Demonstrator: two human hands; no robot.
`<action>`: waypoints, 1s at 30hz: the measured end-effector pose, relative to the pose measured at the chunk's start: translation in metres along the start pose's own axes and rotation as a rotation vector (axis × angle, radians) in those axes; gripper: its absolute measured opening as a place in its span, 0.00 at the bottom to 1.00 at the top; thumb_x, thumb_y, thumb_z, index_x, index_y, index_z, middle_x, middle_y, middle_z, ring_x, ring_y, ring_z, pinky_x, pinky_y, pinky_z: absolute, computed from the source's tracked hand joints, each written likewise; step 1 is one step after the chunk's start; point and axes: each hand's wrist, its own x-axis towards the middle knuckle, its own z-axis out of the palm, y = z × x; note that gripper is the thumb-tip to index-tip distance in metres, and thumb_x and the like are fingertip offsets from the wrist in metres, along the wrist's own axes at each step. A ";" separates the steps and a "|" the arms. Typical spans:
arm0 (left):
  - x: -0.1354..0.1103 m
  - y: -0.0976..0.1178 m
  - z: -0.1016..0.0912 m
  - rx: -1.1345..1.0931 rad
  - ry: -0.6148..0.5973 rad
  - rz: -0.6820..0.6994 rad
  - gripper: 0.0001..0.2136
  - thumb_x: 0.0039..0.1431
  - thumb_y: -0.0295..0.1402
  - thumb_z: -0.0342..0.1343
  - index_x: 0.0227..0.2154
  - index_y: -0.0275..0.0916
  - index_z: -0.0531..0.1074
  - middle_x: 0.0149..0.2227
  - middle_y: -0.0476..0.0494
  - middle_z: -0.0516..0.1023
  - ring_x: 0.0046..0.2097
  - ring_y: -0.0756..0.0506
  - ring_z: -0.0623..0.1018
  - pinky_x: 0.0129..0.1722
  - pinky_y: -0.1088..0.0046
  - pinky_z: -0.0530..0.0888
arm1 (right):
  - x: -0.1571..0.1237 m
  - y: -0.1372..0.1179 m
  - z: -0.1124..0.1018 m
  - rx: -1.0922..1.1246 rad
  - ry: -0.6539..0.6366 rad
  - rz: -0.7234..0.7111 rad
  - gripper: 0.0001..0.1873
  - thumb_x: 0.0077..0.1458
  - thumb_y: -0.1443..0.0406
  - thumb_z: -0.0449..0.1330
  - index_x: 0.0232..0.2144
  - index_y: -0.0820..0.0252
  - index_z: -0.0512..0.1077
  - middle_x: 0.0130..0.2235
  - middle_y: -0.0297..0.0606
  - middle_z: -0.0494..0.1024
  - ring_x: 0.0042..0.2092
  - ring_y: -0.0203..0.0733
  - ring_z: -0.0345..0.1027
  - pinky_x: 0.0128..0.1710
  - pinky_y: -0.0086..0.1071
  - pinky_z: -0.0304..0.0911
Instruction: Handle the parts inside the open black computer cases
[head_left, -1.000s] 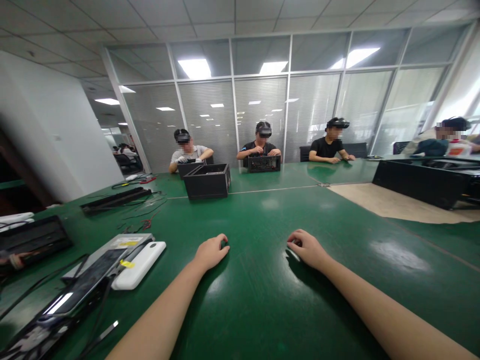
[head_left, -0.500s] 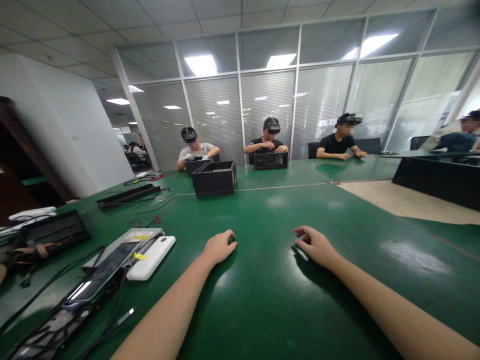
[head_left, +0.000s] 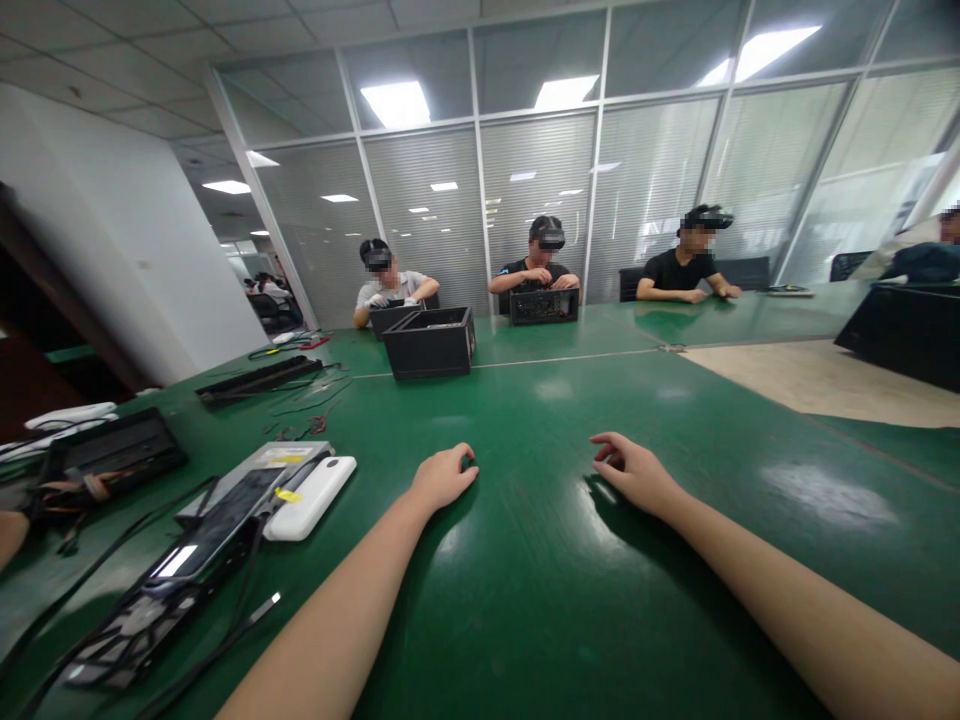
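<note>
Landmark: a white, rounded plastic slab (head_left: 311, 498) is lying flat on the glossy green tabletop (head_left: 525, 600); you're not touching it.
Left hand: your left hand (head_left: 442, 478) is resting right of the slab, fingers curling loosely, only a narrow gap showing at the thumb; holding nothing visible.
Right hand: your right hand (head_left: 636, 472) is poised farther right of the slab, thumb and forefinger standing moderately apart, nothing visible between.
Why mirrored: you're probably letting both hands idle, since neither is gripping anything.
Stack: left of the slab, a dark, glossy flat panel (head_left: 251, 495) is lying over a silver, boxy metal unit (head_left: 304, 452), perhaps piled there to spare your arm room.
Cable: a thin black cable with a metal plug (head_left: 274, 600) is trailing loose, nearer you than the slab.
Far side: beyond the slab, rightward, a black, open-topped boxy case (head_left: 427, 350) is standing before a co-worker in a light shirt (head_left: 409, 288), partly blocking them.
Hidden: both your palms are facing out of sight; whether your right hand is touching down, you can't tell.
Cut off: well left of the slab, a blurred bare shape (head_left: 9, 535) is entering at the edge; possibly a hand.
</note>
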 end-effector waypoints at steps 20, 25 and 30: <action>0.003 -0.002 0.004 0.008 0.008 0.021 0.15 0.58 0.44 0.49 0.45 0.45 0.68 0.32 0.48 0.76 0.34 0.45 0.75 0.28 0.73 0.61 | -0.001 0.001 0.000 -0.051 -0.021 -0.004 0.18 0.52 0.61 0.56 0.46 0.57 0.68 0.31 0.33 0.74 0.31 0.38 0.67 0.35 0.33 0.62; 0.003 -0.003 0.004 -0.020 0.018 0.013 0.19 0.57 0.43 0.51 0.51 0.46 0.63 0.29 0.50 0.75 0.32 0.46 0.74 0.28 0.74 0.60 | 0.000 0.000 0.000 -0.050 -0.025 -0.006 0.18 0.51 0.61 0.56 0.45 0.57 0.68 0.31 0.33 0.74 0.31 0.38 0.67 0.34 0.33 0.62; 0.003 -0.002 0.004 0.014 -0.007 0.028 0.14 0.58 0.44 0.49 0.44 0.45 0.68 0.32 0.48 0.75 0.34 0.46 0.74 0.29 0.73 0.60 | 0.000 0.000 0.000 -0.051 -0.029 -0.005 0.17 0.51 0.61 0.56 0.45 0.57 0.68 0.31 0.33 0.73 0.30 0.37 0.66 0.34 0.33 0.62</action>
